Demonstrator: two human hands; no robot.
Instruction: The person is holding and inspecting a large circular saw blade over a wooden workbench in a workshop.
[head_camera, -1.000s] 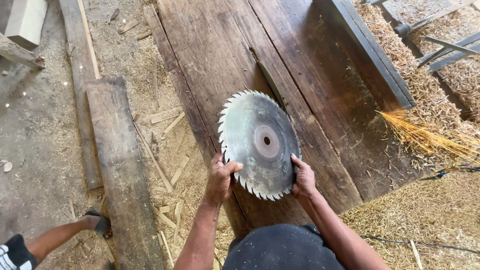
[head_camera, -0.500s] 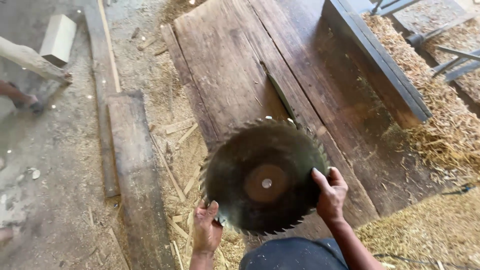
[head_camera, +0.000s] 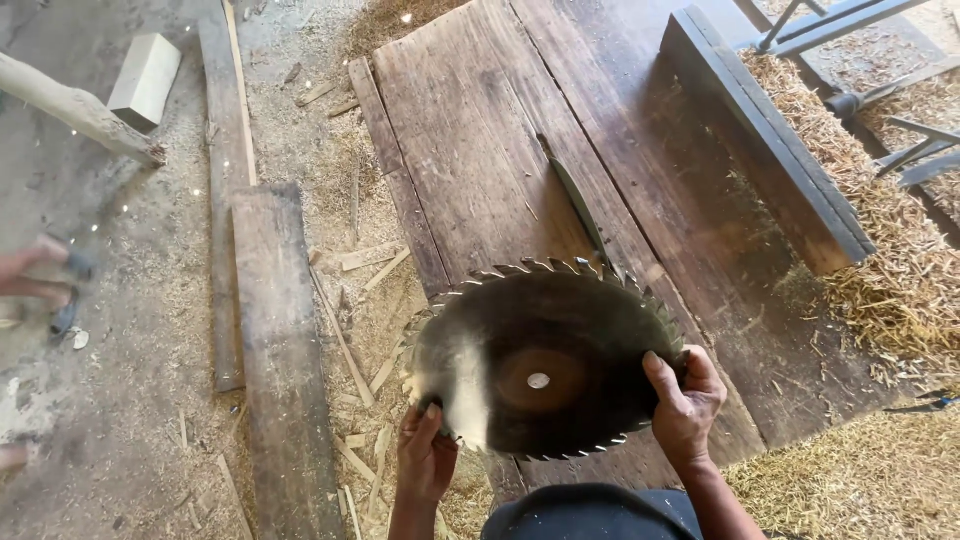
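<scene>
A large round circular saw blade (head_camera: 545, 360) with jagged teeth and a small centre hole lies nearly flat in front of me, over the near edge of a dark wooden table (head_camera: 520, 150). My left hand (head_camera: 425, 455) grips its lower left rim. My right hand (head_camera: 685, 405) grips the right rim, thumb on top. A narrow slot (head_camera: 572, 195) runs along the table just beyond the blade.
A thick dark beam (head_camera: 765, 130) lies on the table's right side. Planks (head_camera: 275, 350) and offcuts lie on the sawdust-covered ground at left, with a pale block (head_camera: 145, 80). Another person's sandalled foot (head_camera: 45, 280) is at far left. Straw-like shavings (head_camera: 880, 270) pile at right.
The blade has tipped from upright to nearly flat and come closer to me. My right hand has shifted to the right rim. The view has swung slightly.
</scene>
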